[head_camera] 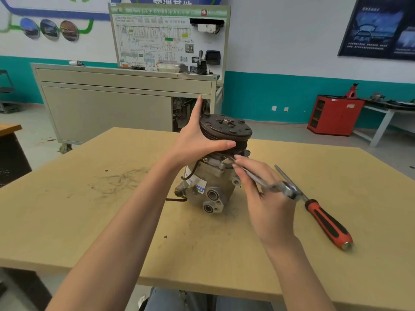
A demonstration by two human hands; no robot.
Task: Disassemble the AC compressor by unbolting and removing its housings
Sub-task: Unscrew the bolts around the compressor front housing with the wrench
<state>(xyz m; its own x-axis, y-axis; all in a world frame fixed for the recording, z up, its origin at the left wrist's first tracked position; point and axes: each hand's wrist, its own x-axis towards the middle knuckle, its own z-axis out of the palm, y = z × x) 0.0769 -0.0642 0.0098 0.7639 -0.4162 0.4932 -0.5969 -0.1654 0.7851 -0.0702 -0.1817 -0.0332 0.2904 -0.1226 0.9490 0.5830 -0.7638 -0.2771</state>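
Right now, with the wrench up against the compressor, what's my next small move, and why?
Probably seat the wrench head squarely and try a short turn: your left hand steadies the pulley, and your right hand pinches the wrench with its tip just under that pulley on the compressor.

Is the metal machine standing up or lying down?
Standing up: the compressor rests on its end on the table, its pulley on top, the left hand gripping that pulley.

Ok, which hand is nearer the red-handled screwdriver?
Right. The right hand holds a wrench just beside the screwdriver; the left hand grips the pulley, farther away.
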